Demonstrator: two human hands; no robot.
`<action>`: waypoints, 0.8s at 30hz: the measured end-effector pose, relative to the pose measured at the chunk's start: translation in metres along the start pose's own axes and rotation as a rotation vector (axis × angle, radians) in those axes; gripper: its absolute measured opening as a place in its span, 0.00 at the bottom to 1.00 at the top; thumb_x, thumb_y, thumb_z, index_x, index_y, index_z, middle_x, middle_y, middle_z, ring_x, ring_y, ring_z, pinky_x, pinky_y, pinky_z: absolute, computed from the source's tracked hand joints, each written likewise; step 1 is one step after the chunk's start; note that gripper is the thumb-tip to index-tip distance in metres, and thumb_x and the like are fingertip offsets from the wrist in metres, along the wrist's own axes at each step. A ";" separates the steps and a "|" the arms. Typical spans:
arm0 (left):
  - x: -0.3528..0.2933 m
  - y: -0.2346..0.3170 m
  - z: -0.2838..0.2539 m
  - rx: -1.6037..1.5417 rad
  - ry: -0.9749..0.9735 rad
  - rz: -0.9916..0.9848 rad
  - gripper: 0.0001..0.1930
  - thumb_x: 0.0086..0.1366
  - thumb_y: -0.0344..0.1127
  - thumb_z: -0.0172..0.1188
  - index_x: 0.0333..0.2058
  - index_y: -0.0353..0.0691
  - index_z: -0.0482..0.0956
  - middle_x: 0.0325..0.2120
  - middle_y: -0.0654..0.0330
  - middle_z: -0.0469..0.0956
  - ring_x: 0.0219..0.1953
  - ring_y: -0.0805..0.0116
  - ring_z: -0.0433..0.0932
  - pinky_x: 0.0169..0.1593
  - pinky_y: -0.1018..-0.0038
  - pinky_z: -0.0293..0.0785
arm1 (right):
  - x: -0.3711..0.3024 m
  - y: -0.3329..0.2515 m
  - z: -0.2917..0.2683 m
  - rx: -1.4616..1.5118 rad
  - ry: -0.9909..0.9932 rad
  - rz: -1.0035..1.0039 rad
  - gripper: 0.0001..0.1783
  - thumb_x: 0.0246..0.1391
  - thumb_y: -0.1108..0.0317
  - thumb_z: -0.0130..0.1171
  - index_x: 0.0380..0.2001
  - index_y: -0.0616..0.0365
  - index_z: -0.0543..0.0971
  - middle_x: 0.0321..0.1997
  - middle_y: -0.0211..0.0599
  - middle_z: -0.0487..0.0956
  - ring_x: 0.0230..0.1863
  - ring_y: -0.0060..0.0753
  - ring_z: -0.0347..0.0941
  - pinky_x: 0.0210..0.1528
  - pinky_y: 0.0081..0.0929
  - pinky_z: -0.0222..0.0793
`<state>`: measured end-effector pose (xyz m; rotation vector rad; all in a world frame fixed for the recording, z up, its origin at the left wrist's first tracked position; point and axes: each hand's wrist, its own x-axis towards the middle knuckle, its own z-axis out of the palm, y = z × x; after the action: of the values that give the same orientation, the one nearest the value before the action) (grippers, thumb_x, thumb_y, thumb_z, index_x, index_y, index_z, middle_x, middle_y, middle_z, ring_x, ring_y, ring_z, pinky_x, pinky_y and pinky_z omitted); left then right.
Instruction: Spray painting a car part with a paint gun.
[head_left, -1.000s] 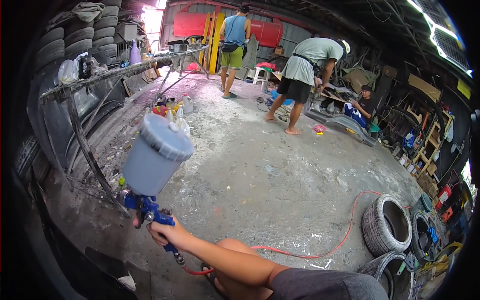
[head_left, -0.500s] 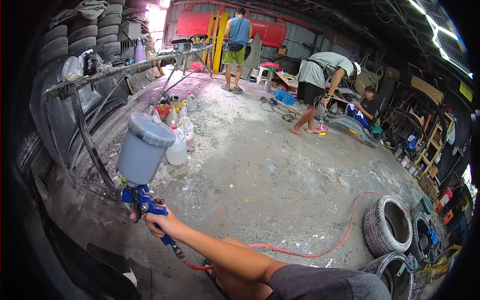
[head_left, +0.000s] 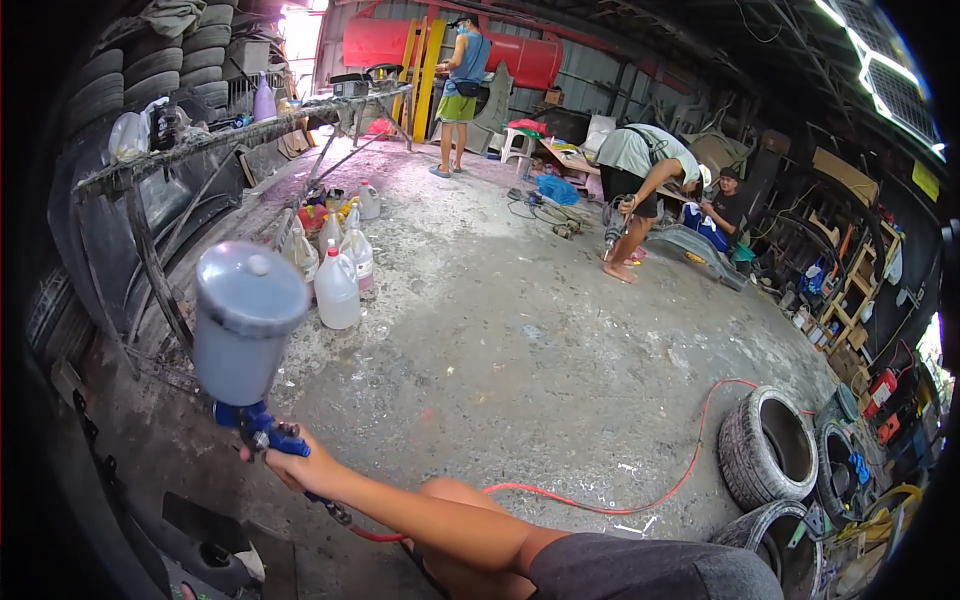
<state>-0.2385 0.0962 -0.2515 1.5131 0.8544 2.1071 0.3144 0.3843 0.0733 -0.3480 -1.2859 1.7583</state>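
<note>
My right hand (head_left: 305, 465) is wrapped round the grip of a blue spray gun (head_left: 255, 430), my arm stretched to the left across my bent knee. On top of the gun sits a translucent paint cup (head_left: 238, 355) with a round lid, tilted slightly and greyish inside. A red air hose (head_left: 570, 500) leads from below the grip and curves over the floor to the right. Below the gun, at the lower left, are dark panel-like parts (head_left: 205, 525), partly in shadow. A tiny skin-coloured spot shows at the bottom edge there; I cannot make out my left hand.
Plastic jugs (head_left: 338, 290) stand beyond the gun, near a rough metal-framed bench (head_left: 200, 150). Tyres (head_left: 768, 448) lie at the right. A bent-over person (head_left: 650, 165) holds a power tool, another sits behind, and a third person (head_left: 465, 85) stands at the back.
My right hand and the spray gun have moved left and slightly down, and the cup's lid faces me more. The bent-over person has shifted left; the standing person has turned sideways.
</note>
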 end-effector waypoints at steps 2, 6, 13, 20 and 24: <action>-0.002 0.068 -0.028 -0.102 0.389 -0.880 0.21 0.66 0.61 0.43 0.51 0.61 0.70 0.17 0.67 0.64 0.18 0.74 0.63 0.25 0.70 0.68 | 0.001 0.015 0.018 -0.014 -0.028 0.139 0.10 0.50 0.68 0.51 0.36 0.55 0.77 0.10 0.21 0.62 0.08 0.15 0.55 0.11 0.17 0.49; 0.061 0.068 0.158 0.045 0.559 -1.288 0.26 0.61 0.69 0.42 0.46 0.60 0.72 0.18 0.66 0.64 0.21 0.73 0.64 0.29 0.71 0.64 | -0.008 0.009 -0.013 -0.057 0.046 0.064 0.11 0.47 0.69 0.52 0.35 0.55 0.78 0.10 0.20 0.62 0.08 0.15 0.56 0.11 0.17 0.50; 0.016 0.091 0.045 -1.856 -0.192 -1.515 0.43 0.42 0.87 0.38 0.17 0.44 0.68 0.24 0.65 0.64 0.34 0.68 0.64 0.50 0.61 0.58 | 0.001 0.028 0.035 0.039 -0.058 0.126 0.12 0.47 0.69 0.50 0.36 0.58 0.78 0.10 0.20 0.63 0.07 0.14 0.55 0.10 0.18 0.49; 0.050 0.062 0.159 -2.008 -0.192 -1.382 0.46 0.41 0.89 0.32 0.18 0.43 0.66 0.23 0.65 0.65 0.31 0.70 0.63 0.54 0.60 0.57 | -0.006 0.018 0.008 -0.056 0.030 0.040 0.13 0.48 0.70 0.50 0.39 0.57 0.77 0.12 0.20 0.64 0.09 0.14 0.56 0.11 0.17 0.48; 0.057 0.060 0.161 -2.006 -0.197 -1.499 0.45 0.39 0.90 0.29 0.15 0.46 0.62 0.21 0.66 0.64 0.29 0.71 0.63 0.46 0.65 0.59 | -0.006 0.019 0.006 -0.044 0.044 0.084 0.13 0.48 0.70 0.50 0.38 0.56 0.76 0.12 0.20 0.65 0.09 0.13 0.56 0.11 0.17 0.48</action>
<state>-0.1043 0.1281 -0.1348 -0.2140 -0.3818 0.6360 0.3042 0.3750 0.0578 -0.4688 -1.2972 1.7842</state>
